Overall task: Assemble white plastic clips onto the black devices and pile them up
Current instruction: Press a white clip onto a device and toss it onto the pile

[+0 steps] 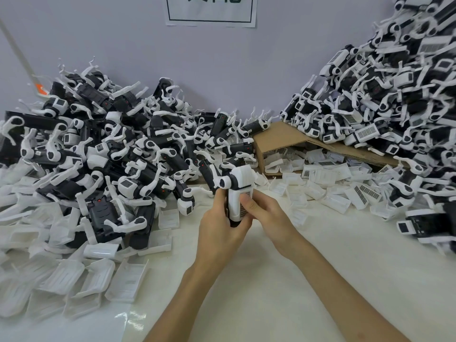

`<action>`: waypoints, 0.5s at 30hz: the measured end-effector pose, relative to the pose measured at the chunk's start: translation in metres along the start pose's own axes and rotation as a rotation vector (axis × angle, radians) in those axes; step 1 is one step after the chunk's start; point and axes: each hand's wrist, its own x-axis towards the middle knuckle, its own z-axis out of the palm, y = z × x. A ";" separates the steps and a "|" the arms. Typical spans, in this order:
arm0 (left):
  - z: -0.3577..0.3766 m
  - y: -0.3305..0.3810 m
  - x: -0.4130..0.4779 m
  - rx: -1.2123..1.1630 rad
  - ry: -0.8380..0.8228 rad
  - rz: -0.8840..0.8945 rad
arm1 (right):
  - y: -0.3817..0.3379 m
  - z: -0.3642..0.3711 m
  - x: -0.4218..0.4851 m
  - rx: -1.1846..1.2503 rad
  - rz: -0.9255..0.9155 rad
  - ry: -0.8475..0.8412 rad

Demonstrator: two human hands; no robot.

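At the middle of the glossy white worktop (246,304), the fingers (238,225) of the left hand (219,225) are curled tight round the lower body of an upright black device with folded white arms (222,182). The right hand (266,213) pinches a white plastic clip with a grilled face (240,193) against it, thumb pressed on the grille. The clip covers the device's top and front. Whether it has latched all round cannot be told.

Pressure from the thumb alone could seat only one edge and leave the clip skewed. A thin white arm near the top could also get caught under the rim and bend.

Just behind the hands, loose white clips (328,183) spill from a brown cardboard box lying on its side (283,137) and crowd the reach forward. To the left lies a tangled heap of black devices (98,149), seemingly unclipped, with more clear-white clips (74,280) along its front. To the right, a steep heap of clipped devices (394,99) leans on the grey wall (222,70) and rests on the box. A careless toss there might start a slide.
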 end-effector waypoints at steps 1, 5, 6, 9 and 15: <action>-0.001 -0.002 0.001 -0.016 0.006 -0.005 | 0.001 0.000 0.001 -0.073 -0.029 0.020; -0.003 -0.007 0.004 0.046 0.036 -0.030 | 0.012 0.000 0.000 -0.460 -0.206 0.158; -0.005 -0.009 0.005 0.106 0.048 -0.015 | 0.016 0.000 -0.001 -0.479 -0.249 0.182; -0.011 -0.011 0.007 0.342 0.080 0.085 | 0.020 0.000 -0.001 -0.495 -0.381 0.255; -0.015 -0.014 0.008 0.566 0.077 0.265 | 0.016 -0.006 0.002 -0.894 -0.639 0.242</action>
